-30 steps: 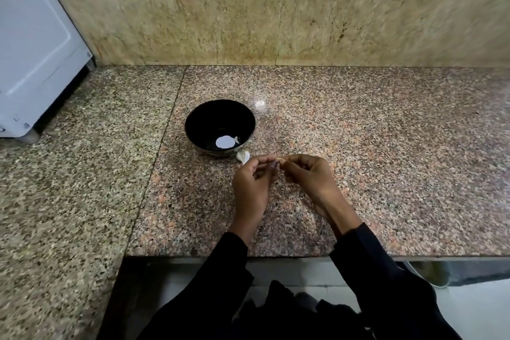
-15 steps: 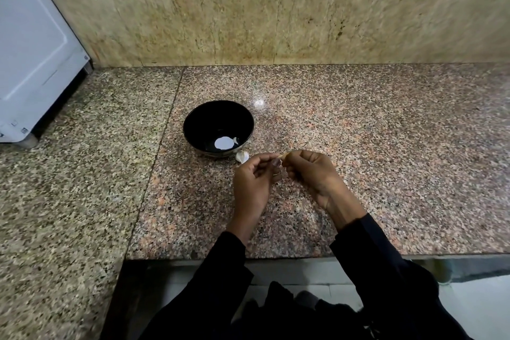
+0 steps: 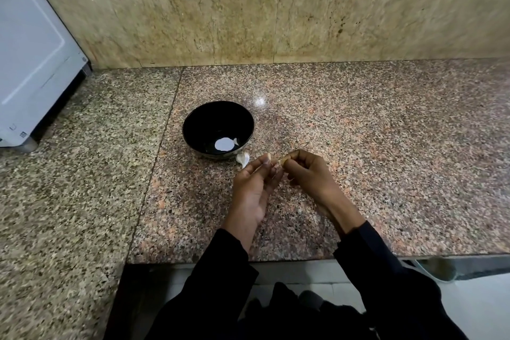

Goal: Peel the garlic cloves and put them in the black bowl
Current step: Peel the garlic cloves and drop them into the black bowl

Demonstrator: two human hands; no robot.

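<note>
Over the speckled granite counter (image 3: 386, 146) by a beige stone wall (image 3: 165, 8), both hands pinch a garlic clove (image 3: 282, 160).

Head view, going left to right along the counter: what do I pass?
White appliance → black bowl → loose garlic clove on the counter by the bowl → left hand → clove being peeled between the fingertips → right hand.

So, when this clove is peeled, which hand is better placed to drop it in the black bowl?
Probably the left hand: it is nearer the black bowl, while the right hand, pinching the garlic clove, is farther away.
</note>
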